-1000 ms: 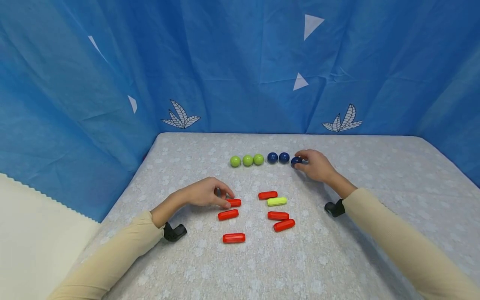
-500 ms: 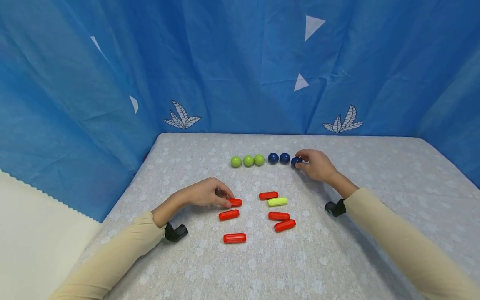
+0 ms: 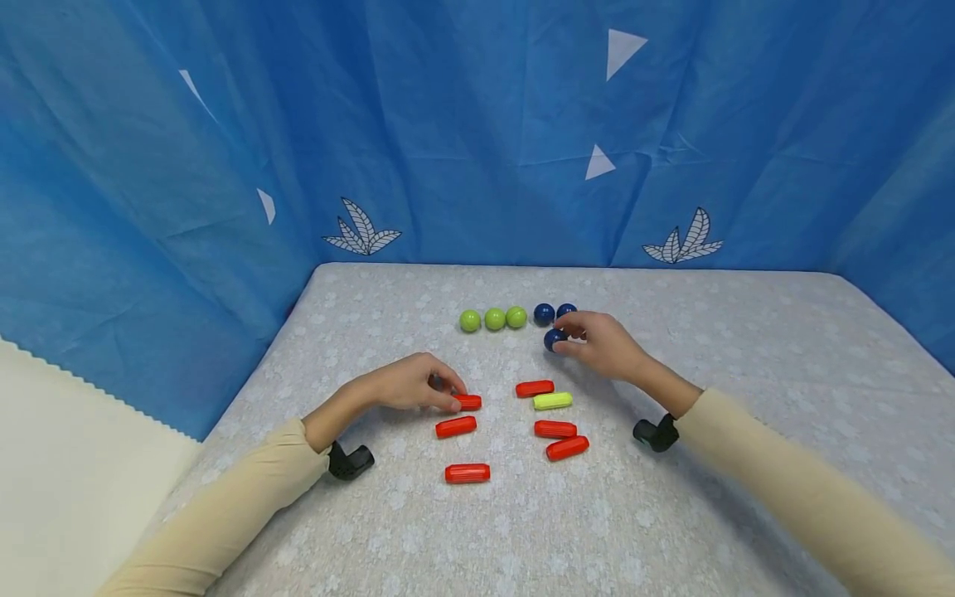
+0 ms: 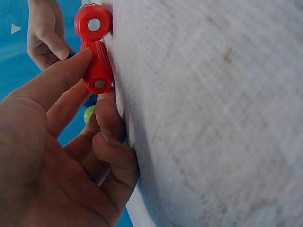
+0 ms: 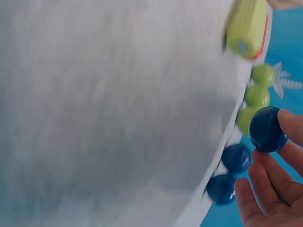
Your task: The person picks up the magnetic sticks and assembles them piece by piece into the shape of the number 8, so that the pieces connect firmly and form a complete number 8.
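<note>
My left hand (image 3: 414, 383) pinches the end of a red ribbed cylinder (image 3: 467, 402) between thumb and fingers on the cloth-covered table. In the left wrist view the thumb lies along that red cylinder (image 4: 98, 68), with another red one (image 4: 93, 22) beyond it. A glossy dark blue ball (image 3: 555, 340) is pinched in the fingertips of my right hand (image 3: 600, 344), in front of two more blue balls (image 3: 544, 314). The right wrist view has the held blue ball (image 5: 267, 129) overlapping a row of green balls (image 5: 257, 96).
Green balls (image 3: 494, 319) line up left of the blue ones. Several red cylinders (image 3: 555, 429) and a yellow one (image 3: 552, 401) lie between and in front of the hands. A blue curtain (image 3: 477, 133) hangs behind the table's far edge.
My right hand has lifted the blue ball from the right end of the row and carried it left and nearer to me. My left hand stays in place on its red cylinder.
</note>
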Demonstrator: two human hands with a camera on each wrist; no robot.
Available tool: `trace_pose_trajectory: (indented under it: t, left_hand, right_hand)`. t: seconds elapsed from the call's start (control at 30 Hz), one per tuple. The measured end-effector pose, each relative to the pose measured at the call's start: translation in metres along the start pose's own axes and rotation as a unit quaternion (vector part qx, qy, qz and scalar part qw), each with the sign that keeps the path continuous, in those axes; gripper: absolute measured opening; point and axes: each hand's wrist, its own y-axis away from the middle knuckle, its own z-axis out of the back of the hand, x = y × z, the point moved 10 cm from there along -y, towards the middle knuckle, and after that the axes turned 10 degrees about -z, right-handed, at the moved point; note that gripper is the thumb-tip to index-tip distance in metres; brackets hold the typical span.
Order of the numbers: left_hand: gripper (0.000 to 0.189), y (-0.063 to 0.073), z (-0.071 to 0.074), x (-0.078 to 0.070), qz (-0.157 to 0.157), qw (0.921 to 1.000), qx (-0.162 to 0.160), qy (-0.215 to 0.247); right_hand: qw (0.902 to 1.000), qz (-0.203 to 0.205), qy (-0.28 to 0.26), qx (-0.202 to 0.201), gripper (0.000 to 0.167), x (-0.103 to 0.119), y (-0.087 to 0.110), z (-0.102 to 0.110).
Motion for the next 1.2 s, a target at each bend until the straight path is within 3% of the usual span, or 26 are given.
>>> trace_pose_trajectory:
  t: [0.2, 0.43, 0.83, 1.03, 1.2]
  left_hand:
    - [0.020, 0.000, 0.000, 0.000, 0.006, 1.0000, 0.000, -0.001]
    - [0.020, -0.001, -0.001, 0.001, 0.009, 1.0000, 0.000, -0.003]
    - [0.026, 0.001, 0.000, 0.001, 0.008, 0.9998, -0.007, 0.015]
    - [0.025, 0.001, 0.004, 0.004, 0.032, 0.9993, -0.018, 0.012]
    - [0.021, -0.008, 0.012, 0.006, 0.043, 0.9982, -0.041, -0.002]
  right_hand:
    - [0.9994, 0.022, 0.002, 0.025, 0.032, 0.017, 0.004, -0.018]
    - [0.9981, 0.032, 0.026, 0.045, 0.031, 0.021, 0.006, -0.032]
    - [0.9976, 0.040, 0.034, 0.044, 0.032, 0.025, 0.006, -0.034]
    - [0.9973, 0.041, 0.042, 0.046, 0.032, 0.026, 0.006, -0.035]
    - [0.9973, 0.035, 0.044, 0.048, 0.033, 0.025, 0.005, -0.036]
